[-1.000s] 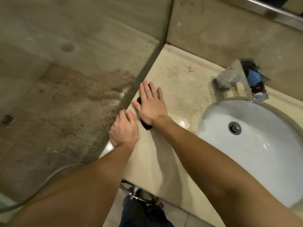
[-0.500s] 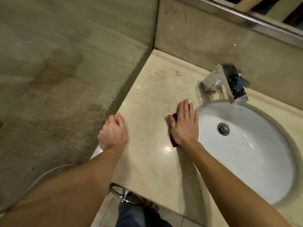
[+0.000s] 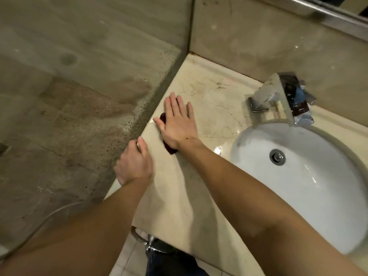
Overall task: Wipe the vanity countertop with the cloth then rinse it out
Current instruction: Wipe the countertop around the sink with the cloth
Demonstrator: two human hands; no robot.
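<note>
countertop [image 3: 215, 108]: beige marble | cloth [image 3: 170, 150] near left edge | faucet [image 3: 278, 96] at back

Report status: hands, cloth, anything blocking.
Right hand flat, pressing cloth on countertop near left edge. Left hand grips countertop edge. No obstacle seen toward sink.

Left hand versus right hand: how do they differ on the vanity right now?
The right hand lies flat with straight fingers, pressing the dark red cloth onto the countertop. The left hand curls over the countertop's left edge and holds no cloth. The right hand reaches farther back, while the left hand is nearer the front edge. Both are left of the sink.
</note>
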